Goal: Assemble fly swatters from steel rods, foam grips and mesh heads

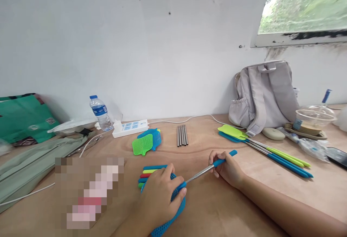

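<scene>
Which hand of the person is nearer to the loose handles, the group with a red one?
The left hand: it is close beside the loose handles, hiding part of them. The right hand is farther off, to their right, holding a blue grip.

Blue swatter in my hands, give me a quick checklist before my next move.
1. Left grip on the blue mesh head: ok.
2. Right grip on the blue handle: ok.
3. Metal rod fully seated in that head: cannot tell.
4. Coloured handles fully in view: not ok, left grip partly covers them.
5. Loose metal rods apart from both grips: ok.
6. Whole swatters apart at right: ok.
</scene>
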`<state>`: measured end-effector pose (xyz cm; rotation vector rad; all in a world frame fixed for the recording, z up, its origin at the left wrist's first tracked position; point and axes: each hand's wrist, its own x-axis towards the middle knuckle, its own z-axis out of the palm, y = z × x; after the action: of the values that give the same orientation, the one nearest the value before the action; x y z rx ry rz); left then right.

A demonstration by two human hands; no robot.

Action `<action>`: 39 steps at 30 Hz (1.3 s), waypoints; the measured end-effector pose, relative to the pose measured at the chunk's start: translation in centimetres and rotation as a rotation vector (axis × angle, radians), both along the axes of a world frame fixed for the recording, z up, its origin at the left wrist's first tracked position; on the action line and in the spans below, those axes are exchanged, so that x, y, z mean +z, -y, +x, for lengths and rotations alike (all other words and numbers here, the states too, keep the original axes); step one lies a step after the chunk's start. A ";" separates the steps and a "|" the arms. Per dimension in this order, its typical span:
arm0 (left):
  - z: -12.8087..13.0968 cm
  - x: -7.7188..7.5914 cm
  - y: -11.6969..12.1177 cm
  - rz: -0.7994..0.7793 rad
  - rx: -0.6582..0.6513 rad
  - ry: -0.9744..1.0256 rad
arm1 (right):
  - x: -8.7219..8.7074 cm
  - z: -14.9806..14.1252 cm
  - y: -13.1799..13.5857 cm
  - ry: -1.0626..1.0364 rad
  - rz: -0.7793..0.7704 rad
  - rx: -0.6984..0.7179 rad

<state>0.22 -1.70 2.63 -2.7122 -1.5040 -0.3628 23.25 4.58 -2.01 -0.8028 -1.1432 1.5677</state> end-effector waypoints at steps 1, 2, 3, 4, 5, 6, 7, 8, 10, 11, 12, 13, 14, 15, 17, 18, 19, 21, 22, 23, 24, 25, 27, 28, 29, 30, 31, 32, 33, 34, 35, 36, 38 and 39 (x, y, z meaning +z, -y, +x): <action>0.0 0.0 0.0 0.001 -0.007 -0.013 | 0.0 -0.1 0.1 -0.007 -0.011 -0.001; 0.1 0.0 0.0 0.001 -0.010 -0.022 | 0.0 -0.1 0.1 -0.019 -0.022 -0.003; 0.1 0.0 0.0 0.001 -0.010 -0.030 | 0.0 -0.2 0.2 -0.035 -0.033 -0.004; 0.2 0.0 0.1 0.002 -0.009 -0.036 | 0.1 -0.3 0.2 -0.050 -0.044 0.000; 0.2 0.0 0.1 0.006 -0.007 -0.042 | 0.1 -0.3 0.3 -0.064 -0.054 0.008; 0.2 0.0 0.1 0.017 -0.006 -0.048 | 0.2 -0.4 0.4 -0.075 -0.065 0.018; 0.3 0.1 0.1 0.033 -0.009 -0.052 | 0.3 -0.5 0.4 -0.083 -0.075 0.030; 0.3 0.2 0.1 0.052 -0.014 -0.055 | 0.3 -0.6 0.5 -0.090 -0.085 0.041; 0.4 0.3 0.2 0.090 -0.030 -0.052 | 0.5 -0.8 0.7 -0.107 -0.098 0.047; 0.4 0.3 0.2 0.105 -0.036 -0.048 | 0.5 -0.9 0.8 -0.115 -0.099 0.043; 0.4 0.3 0.2 0.118 -0.039 -0.042 | 0.6 -0.9 0.9 -0.121 -0.097 0.038; 0.5 0.4 0.3 0.130 -0.037 -0.037 | 0.6 -1.0 1.0 -0.124 -0.091 0.031; 0.5 0.4 0.3 0.141 -0.032 -0.035 | 0.6 -1.0 1.0 -0.125 -0.084 0.024; 0.6 0.4 0.3 0.151 -0.027 -0.033 | 0.6 -1.0 1.1 -0.128 -0.075 0.019; 0.6 0.4 0.4 0.161 -0.023 -0.028 | 0.4 -1.0 1.2 -0.153 -0.052 0.028; 0.6 0.4 0.5 0.164 -0.022 -0.025 | 0.4 -0.9 1.2 -0.176 -0.038 0.042; 0.6 0.5 0.6 0.164 -0.023 -0.022 | 0.3 -0.9 1.2 -0.207 -0.022 0.061; 0.6 0.7 0.7 0.152 -0.025 -0.017 | 0.1 -0.9 1.2 -0.269 0.015 0.106; 0.6 0.9 0.8 0.137 -0.031 -0.017 | 0.0 -0.9 1.3 -0.290 0.033 0.131; 0.6 1.0 0.9 0.115 -0.037 -0.019 | 0.0 -1.0 1.3 -0.302 0.053 0.156; 0.7 1.2 0.9 0.089 -0.042 -0.019 | 0.0 -1.0 1.4 -0.308 0.072 0.177; 0.7 1.3 1.0 0.064 -0.047 -0.020 | -0.1 -1.1 1.5 -0.309 0.087 0.195; 0.8 1.4 1.1 0.025 -0.053 -0.026 | -0.1 -1.2 1.7 -0.312 0.112 0.211; 0.9 1.4 1.1 0.016 -0.054 -0.030 | -0.1 -1.2 1.7 -0.319 0.120 0.209; 1.0 1.4 1.2 0.012 -0.056 -0.037 | -0.2 -1.3 1.8 -0.328 0.126 0.206; 1.0 1.4 1.2 0.011 -0.060 -0.046 | -0.2 -1.3 1.8 -0.337 0.128 0.206; 1.1 1.3 1.3 0.011 -0.065 -0.055 | -0.2 -1.3 1.9 -0.346 0.126 0.210; 1.1 1.3 1.3 0.015 -0.068 -0.063 | -0.3 -1.3 1.9 -0.353 0.120 0.219; 1.2 1.2 1.3 0.021 -0.072 -0.069 | -0.3 -1.3 1.9 -0.358 0.110 0.230; 1.2 1.1 1.3 0.026 -0.074 -0.074 | -0.3 -1.4 1.9 -0.362 0.099 0.241; 1.2 1.0 1.3 0.029 -0.073 -0.078 | -0.3 -1.4 1.9 -0.365 0.091 0.254; 1.2 1.0 1.3 0.030 -0.070 -0.081 | -0.3 -1.4 1.9 -0.366 0.085 0.266; 1.2 0.8 1.3 0.025 -0.065 -0.083 | -0.3 -1.5 1.9 -0.371 0.083 0.281; 1.2 0.7 1.3 0.020 -0.067 -0.082 | -0.4 -1.5 1.9 -0.374 0.082 0.289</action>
<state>1.45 -2.97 3.31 -2.7315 -1.3847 -0.2633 21.75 2.66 -2.36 -0.2782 -1.0686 1.8020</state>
